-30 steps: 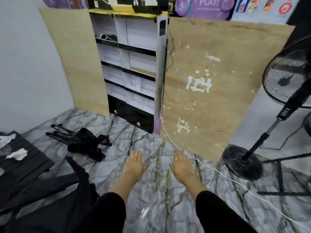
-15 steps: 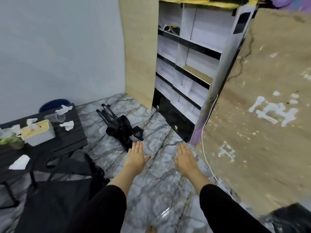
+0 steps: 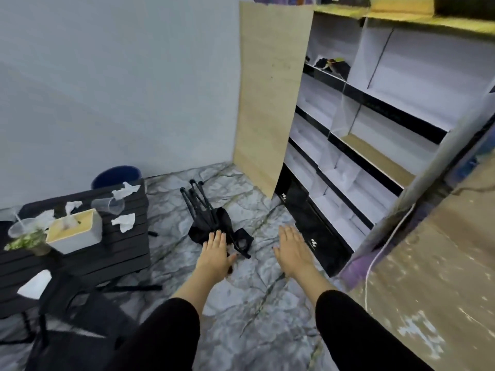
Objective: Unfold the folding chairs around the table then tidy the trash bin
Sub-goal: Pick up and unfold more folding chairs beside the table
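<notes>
A folded black chair (image 3: 214,220) lies on the marble floor ahead, its legs pointing away towards the wall. My left hand (image 3: 215,254) is stretched out flat with straight fingers, and its fingertips overlap the chair's near end. My right hand (image 3: 293,251) is held flat beside it over bare floor, holding nothing. A low black slatted table (image 3: 107,257) stands at the left with crumpled tissues (image 3: 123,222) and plastic cups (image 3: 108,205) on it. A dark blue trash bin (image 3: 116,175) stands behind the table against the wall. Another black chair (image 3: 72,328) sits at the lower left.
A white tissue box (image 3: 76,232) and a small plant (image 3: 26,241) are on the table. A black-and-white shelf unit (image 3: 356,145) stands at the right, between a wood panel (image 3: 270,95) and a stained board (image 3: 439,277). A white cable (image 3: 371,269) runs down that board.
The view has swung left, bringing the table, the bin and the folded chair into view and the fan out of it. Both hands stay flat and have neared the folded chair.
</notes>
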